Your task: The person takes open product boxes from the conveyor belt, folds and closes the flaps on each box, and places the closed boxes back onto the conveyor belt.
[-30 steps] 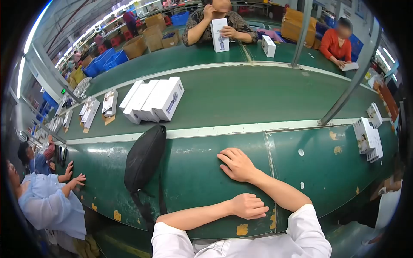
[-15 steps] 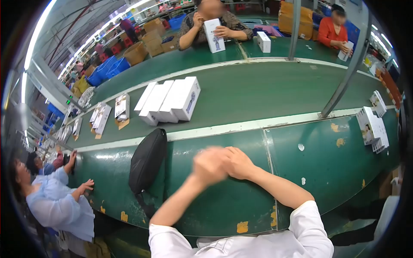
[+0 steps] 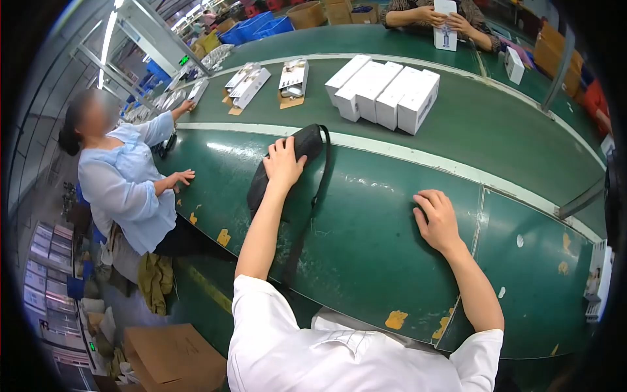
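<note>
A black zip bag [image 3: 307, 145] with a long strap [image 3: 320, 183] lies on the green worktable [image 3: 372, 261], left of centre. My left hand [image 3: 283, 163] lies over the bag, fingers across its top and thumb on its right side, gripping it. Part of the bag is hidden under that hand and wrist. To the right, my right hand [image 3: 436, 219] rests low over the bare tabletop, its fingers apart and slightly bent, holding nothing.
On the conveyor belt [image 3: 483, 134] beyond stand several white boxes [image 3: 418, 104] and some open cartons [image 3: 292, 81]. A person in light blue [image 3: 130, 176] works at the left. Across the belt, another person's hands hold a white box [image 3: 445, 29]. A metal post [image 3: 578, 199] rises at right.
My hands were together over the table; now they are apart, the left on the black bag and the right off to the right. The view has turned left.
</note>
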The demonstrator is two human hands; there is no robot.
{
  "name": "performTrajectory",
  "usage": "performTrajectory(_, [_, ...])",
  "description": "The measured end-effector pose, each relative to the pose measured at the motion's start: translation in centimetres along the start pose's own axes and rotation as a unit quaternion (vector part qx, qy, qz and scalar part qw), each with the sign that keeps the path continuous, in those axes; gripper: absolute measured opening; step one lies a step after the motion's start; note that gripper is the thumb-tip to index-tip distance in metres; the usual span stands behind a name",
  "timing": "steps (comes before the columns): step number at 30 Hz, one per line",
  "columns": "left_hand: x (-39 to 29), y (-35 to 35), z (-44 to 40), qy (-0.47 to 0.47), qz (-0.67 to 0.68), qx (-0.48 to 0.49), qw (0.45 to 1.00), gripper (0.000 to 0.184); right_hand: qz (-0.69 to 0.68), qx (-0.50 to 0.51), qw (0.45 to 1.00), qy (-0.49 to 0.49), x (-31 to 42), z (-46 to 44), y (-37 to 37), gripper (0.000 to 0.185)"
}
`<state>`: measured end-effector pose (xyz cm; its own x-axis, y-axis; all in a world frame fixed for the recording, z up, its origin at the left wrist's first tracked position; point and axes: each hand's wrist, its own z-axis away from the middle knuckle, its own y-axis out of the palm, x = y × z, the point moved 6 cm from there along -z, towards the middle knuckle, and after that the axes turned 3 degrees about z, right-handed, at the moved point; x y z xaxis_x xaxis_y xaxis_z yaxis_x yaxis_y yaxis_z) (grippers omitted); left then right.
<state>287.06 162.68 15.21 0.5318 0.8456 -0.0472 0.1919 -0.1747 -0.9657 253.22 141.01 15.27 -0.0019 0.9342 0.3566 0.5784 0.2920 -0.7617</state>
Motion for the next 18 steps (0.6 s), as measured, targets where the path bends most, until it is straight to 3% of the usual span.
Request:
performTrajectory(4, [3.5, -0.5, -0.7, 0.002, 0.010, -0.023, 1.000, 0.072, -0.191, -0.090, 0.975, 0.075, 3.8, -2.8, -3.7, 0.021])
performTrajectory(5, [3.8, -0.8, -0.9, -0.005, -0.002, -0.019, 1.000, 0.074, -0.304, -0.110, 0.939, 0.114, 5.1, -3.3, -5.2, 0.017])
performTrajectory(7, [2.6, -2.5, -1.0, 0.037, -0.025, -0.048, 0.998, 0.073, -0.556, -0.141, 0.815, 0.077, 8.9, -4.1, -9.0, 0.018])
performTrajectory(8, [1.7, -3.0, -1.4, 0.071, 0.018, -0.048, 0.996, 0.074, -0.613, -0.162, 0.773, 0.017, 11.8, -4.5, -11.4, 0.020])
performTrajectory(9, [0.6, -3.4, -1.2, 0.124, 0.043, -0.136, 0.982, 0.069, -0.670, -0.172, 0.719, -0.076, 14.4, -5.1, -13.1, 0.018])
performTrajectory(11, [-3.3, -6.5, -0.2, 0.187, 0.153, -0.179, 0.954, 0.054, -0.735, -0.190, 0.640, -0.119, 18.0, -5.0, -16.2, 0.018])
performTrajectory(14, [-7.5, -8.1, 1.8, 0.240, 0.247, -0.208, 0.916, 0.045, -0.801, -0.244, 0.547, 0.002, 24.9, -1.9, -16.2, 0.022])
performTrajectory(16, [-10.1, -7.8, 2.7, 0.291, 0.310, -0.212, 0.880, 0.040, -0.798, -0.274, 0.537, 0.000, 25.4, -2.4, -15.3, 0.019])
performTrajectory(18, [-12.9, -7.2, 4.2, 0.335, 0.357, -0.201, 0.849, 0.037, -0.743, -0.300, 0.595, -0.063, 24.0, -3.5, -16.0, 0.012])
